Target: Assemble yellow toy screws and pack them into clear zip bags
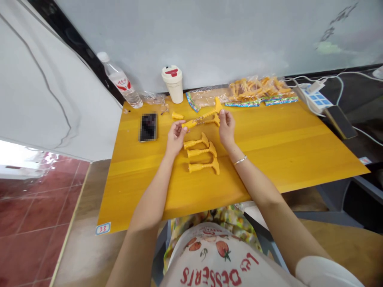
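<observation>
Both hands are up just beyond the row of yellow T-handled pieces (200, 152), three lined up, and that row is our marker! Left hand (176, 137), thumb and fingertips closed in a pinch, has a yellow sleeve (189, 124). Right hand (226, 126), pinching too, has a twisted yellow T-handle (216, 107) by its head, the shaft slanting toward the sleeve beyond the row; whether the two parts join, I can't tell. A second T-handle (213, 120) sits between that one and the row, close by the right fingertips, contact unclear. A loose yellow tube (178, 116) lies beyond the row, just past the left hand.

Now the room! Right of the row, the tabletop (284, 147) runs wide to its slanting edge, while a narrower strip of wood leads from the row to the front edge. Left of the row, a phone-shaped rectangle (148, 126), its face pixelated, narrows the way to the left edge. Far beyond the row, the back edge is busy: water bottle (122, 85) leftward, lidded cup (174, 85), then bagged yellow pieces (254, 91) rightward.
</observation>
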A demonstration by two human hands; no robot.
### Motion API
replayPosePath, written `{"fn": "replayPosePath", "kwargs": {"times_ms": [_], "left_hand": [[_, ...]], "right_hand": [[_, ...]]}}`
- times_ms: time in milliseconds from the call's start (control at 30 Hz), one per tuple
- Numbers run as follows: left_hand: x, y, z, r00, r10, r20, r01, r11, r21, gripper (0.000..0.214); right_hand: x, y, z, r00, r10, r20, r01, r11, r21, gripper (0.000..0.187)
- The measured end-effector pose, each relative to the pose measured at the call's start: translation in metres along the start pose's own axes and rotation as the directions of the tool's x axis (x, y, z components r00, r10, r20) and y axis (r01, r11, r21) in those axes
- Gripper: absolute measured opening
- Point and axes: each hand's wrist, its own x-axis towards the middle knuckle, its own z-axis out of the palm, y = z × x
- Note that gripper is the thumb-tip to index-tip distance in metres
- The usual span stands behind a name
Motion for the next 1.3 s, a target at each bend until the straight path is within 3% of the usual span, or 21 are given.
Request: {"fn": "replayPosePath", "kwargs": {"times_ms": [100, 300, 567, 667, 767, 867, 1000, 1067, 1167, 1233, 1300], "left_hand": [[-0.002, 0.002, 0.004, 1.000, -0.004, 0.012, 0.004, 1.000, 0.006, 0.042], [-0.001, 0.000, 0.000, 0.999, -0.014, -0.033, 0.014, 1.000, 0.004, 0.044], [0.000, -0.003, -0.002, 0.999, -0.001, -0.032, 0.002, 1.000, 0.026, 0.043], [0.002, -0.005, -0.009, 0.998, 0.010, -0.059, -0.008, 0.999, 0.033, 0.044], [0.003, -0.005, -0.015, 0.999, 0.002, -0.048, 0.001, 0.999, 0.052, 0.044], [0.003, -0.006, -0.018, 0.999, -0.008, -0.047, 0.011, 0.997, 0.083, 0.046], [0.005, -0.007, -0.023, 0.998, -0.032, -0.046, 0.035, 0.996, 0.077, 0.046], [0.006, -0.008, -0.025, 0.998, -0.043, -0.038, 0.045, 0.997, 0.056, 0.046], [0.006, -0.005, -0.024, 0.999, -0.049, 0.007, 0.048, 0.997, 0.062, 0.045], [0.004, -0.002, -0.022, 0.997, -0.051, 0.057, 0.047, 0.996, 0.075, 0.044], [0.003, 0.002, -0.020, 0.995, -0.043, 0.089, 0.037, 0.997, 0.069, 0.043]], "right_hand": [[-0.004, -0.002, -0.001, 1.000, 0.014, 0.021, -0.014, 0.999, -0.030, 0.057], [0.001, 0.001, -0.006, 0.999, 0.026, -0.046, -0.027, 0.999, -0.026, 0.059], [-0.014, -0.003, 0.005, 0.986, 0.061, 0.158, -0.060, 0.998, -0.015, 0.050], [-0.009, 0.002, 0.004, 0.925, 0.192, 0.326, -0.202, 0.979, -0.003, 0.041], [-0.006, 0.007, 0.003, 0.870, 0.298, 0.394, -0.341, 0.939, 0.043, 0.037], [-0.004, 0.006, -0.003, 0.842, 0.238, 0.484, -0.297, 0.953, 0.049, 0.052], [0.002, 0.000, -0.015, 0.768, 0.099, 0.633, -0.133, 0.991, 0.006, 0.061], [0.003, -0.003, -0.019, 0.783, 0.053, 0.620, -0.020, 0.998, -0.060, 0.051], [0.001, -0.004, -0.018, 0.850, 0.022, 0.526, 0.104, 0.972, -0.210, 0.044], [-0.002, -0.005, -0.016, 0.872, 0.046, 0.486, 0.086, 0.965, -0.246, 0.054], [-0.005, -0.003, -0.013, 0.870, 0.124, 0.477, -0.030, 0.979, -0.200, 0.059]]}}
